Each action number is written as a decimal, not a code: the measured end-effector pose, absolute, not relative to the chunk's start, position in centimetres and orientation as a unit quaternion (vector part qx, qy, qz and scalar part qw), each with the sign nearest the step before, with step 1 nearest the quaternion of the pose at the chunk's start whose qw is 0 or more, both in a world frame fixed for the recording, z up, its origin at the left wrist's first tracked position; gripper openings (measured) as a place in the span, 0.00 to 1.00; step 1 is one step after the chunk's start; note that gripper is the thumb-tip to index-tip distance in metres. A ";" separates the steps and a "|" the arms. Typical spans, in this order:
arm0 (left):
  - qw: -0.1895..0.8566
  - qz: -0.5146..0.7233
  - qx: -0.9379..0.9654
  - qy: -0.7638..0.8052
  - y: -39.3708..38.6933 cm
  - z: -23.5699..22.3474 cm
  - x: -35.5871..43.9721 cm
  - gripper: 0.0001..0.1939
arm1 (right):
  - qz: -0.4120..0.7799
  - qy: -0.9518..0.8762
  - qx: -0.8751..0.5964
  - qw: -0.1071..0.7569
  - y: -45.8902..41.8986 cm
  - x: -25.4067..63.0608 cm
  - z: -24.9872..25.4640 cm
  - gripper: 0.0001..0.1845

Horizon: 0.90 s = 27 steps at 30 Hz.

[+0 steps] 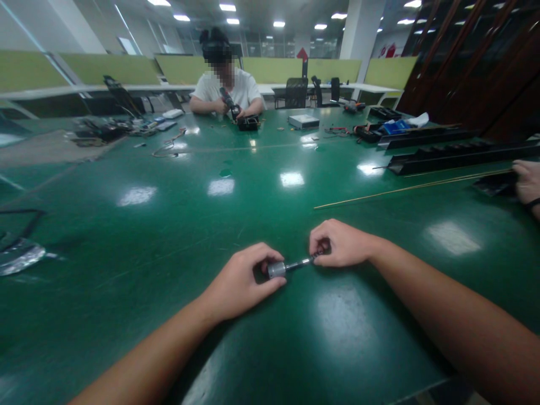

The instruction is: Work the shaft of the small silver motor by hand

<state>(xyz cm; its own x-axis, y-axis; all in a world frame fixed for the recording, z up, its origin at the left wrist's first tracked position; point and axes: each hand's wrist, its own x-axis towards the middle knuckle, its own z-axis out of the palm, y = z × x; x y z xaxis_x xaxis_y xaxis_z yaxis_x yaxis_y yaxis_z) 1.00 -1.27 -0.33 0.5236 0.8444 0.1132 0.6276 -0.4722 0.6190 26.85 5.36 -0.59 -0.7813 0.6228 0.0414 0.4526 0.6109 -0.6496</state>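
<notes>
A small silver cylinder with a dark thin shaft point(291, 265) lies between my two hands, just above the green table point(177, 236). My left hand point(244, 281) grips the silver cylinder end. My right hand point(337, 243) pinches the far tip of the shaft between closed fingers. Both forearms rest on the near part of the table.
A thin brass rod point(413, 188) lies to the right, near long black rails point(459, 154). A co-worker's hand point(527, 183) rests at the right edge. Across the table a seated person point(225, 90) handles a tool over a black box point(248, 122). Crumpled plastic point(19, 256) sits at left.
</notes>
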 end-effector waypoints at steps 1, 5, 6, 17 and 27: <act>0.262 0.208 0.833 0.441 -1.3 -0.3 1.0 0.10 | 0.323 -0.887 -0.303 0.132 5.3 26.8 -0.6 0.04; 0.262 0.209 0.832 0.442 -1.3 -0.4 0.9 0.10 | 0.333 -0.886 -0.293 0.132 5.2 26.8 -0.7 0.06; 0.261 0.209 0.832 0.442 -1.3 -0.4 0.9 0.10 | 0.335 -0.887 -0.290 0.133 5.2 26.7 -0.7 0.06; 0.246 0.237 0.833 0.435 -1.1 -0.8 1.1 0.12 | 0.238 -0.905 -0.262 0.236 3.3 22.8 -2.2 0.05; 0.272 0.222 0.818 0.456 -1.1 -0.6 1.0 0.11 | 0.230 -0.907 -0.238 0.259 3.1 23.0 -2.5 0.06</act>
<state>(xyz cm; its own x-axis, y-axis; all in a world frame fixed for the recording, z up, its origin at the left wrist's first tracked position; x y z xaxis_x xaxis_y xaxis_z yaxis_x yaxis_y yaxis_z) 1.01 -1.15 -0.59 0.4863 0.8661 0.1155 0.6252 -0.4372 0.6465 22.97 3.06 -2.50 -0.7525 0.5509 0.3608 0.3121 0.7808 -0.5412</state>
